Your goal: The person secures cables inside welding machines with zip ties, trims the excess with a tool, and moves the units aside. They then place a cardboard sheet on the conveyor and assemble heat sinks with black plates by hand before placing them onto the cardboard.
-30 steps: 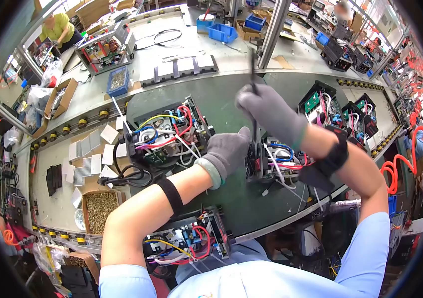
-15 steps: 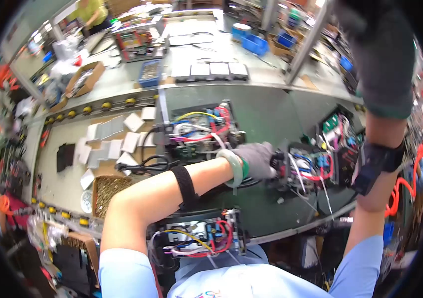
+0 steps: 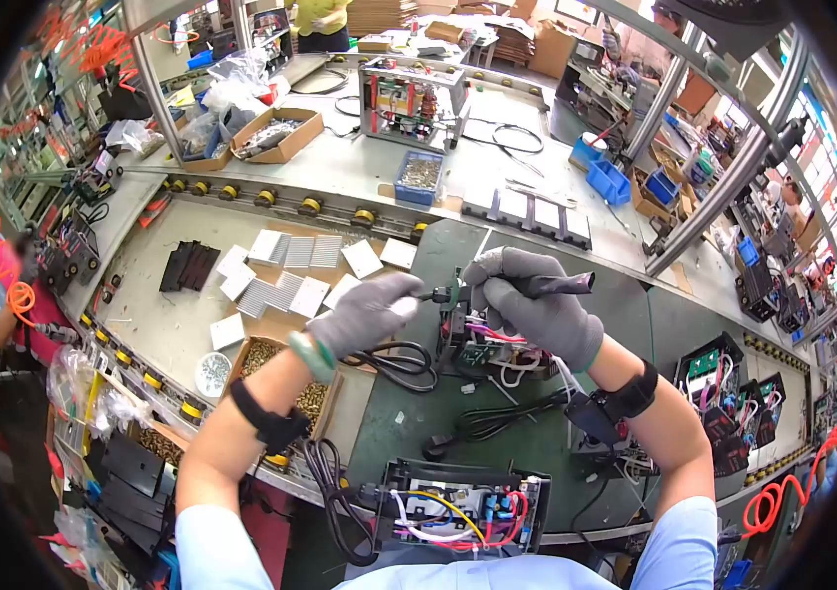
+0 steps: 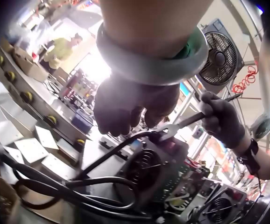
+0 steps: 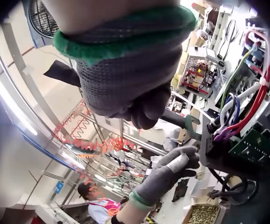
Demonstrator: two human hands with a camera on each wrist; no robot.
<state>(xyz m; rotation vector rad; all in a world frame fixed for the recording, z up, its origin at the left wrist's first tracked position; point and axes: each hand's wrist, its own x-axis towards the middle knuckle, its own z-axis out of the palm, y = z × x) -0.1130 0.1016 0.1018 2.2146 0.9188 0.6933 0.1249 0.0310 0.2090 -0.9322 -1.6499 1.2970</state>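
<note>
- R hand [image 3: 541,300], gloved, just R of ctr in head frame: fingers curled round dark handle of a wrench [image 4: 191,120]; end of handle sticks out R of the fist.
- Wrench's forked end is at the black cord's entry on the ctr device, mid-frame in L wrist view; can't tell if it's fully seated.
- L hand [image 3: 369,313], gloved, L of ctr in head frame: fingers partly bent, tips close to same cord entry. Can't tell if it has hold of the cord [image 4: 111,155].
- Ctr device [image 3: 478,339]: mid-frame on dark green worktop [image 3: 635,324], partly under R hand; pink + white wires show in it, fan grille [image 4: 146,169] on its end in L wrist view.
- Coiled black cable [image 3: 399,364] on worktop, L of ctr device; 2nd coil [image 3: 512,420] below it in frame.
- Near device [image 3: 463,506]: bottom ctr of frame, right by the person's shirt, w/ yellow, red + white wires.
- More open units [image 3: 723,393] at R of frame.
- Pale metal blocks [image 3: 312,252], some ribbed, upper L of ctr; box of brass-coloured bits [image 3: 315,408] lower L, near L forearm.
- Blue bin [image 3: 418,175] of small parts, upper ctr; open-sided unit [image 3: 409,103] above it in frame.
</note>
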